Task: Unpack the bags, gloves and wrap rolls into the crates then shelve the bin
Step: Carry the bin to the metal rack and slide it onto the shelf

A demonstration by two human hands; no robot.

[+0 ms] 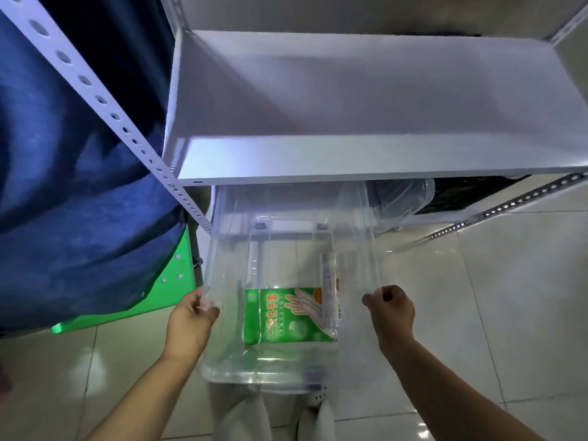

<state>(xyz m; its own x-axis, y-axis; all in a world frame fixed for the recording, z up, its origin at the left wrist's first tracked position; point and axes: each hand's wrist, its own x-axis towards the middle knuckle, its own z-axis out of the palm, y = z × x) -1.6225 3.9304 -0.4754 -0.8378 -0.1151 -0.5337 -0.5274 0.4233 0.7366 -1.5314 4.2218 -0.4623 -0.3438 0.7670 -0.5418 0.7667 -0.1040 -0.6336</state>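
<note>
Head view showed a clear bin point(292, 281) held above the tiled floor point(477, 313), its far end pushed under the white shelf point(350, 160). The left hand point(191, 316) was curled round the bin's left rim, and the right hand point(391, 310) gripped the right rim. A green glove packet point(283, 316) lay inside the bin, beside a slim wrapped roll point(329, 281).
</note>
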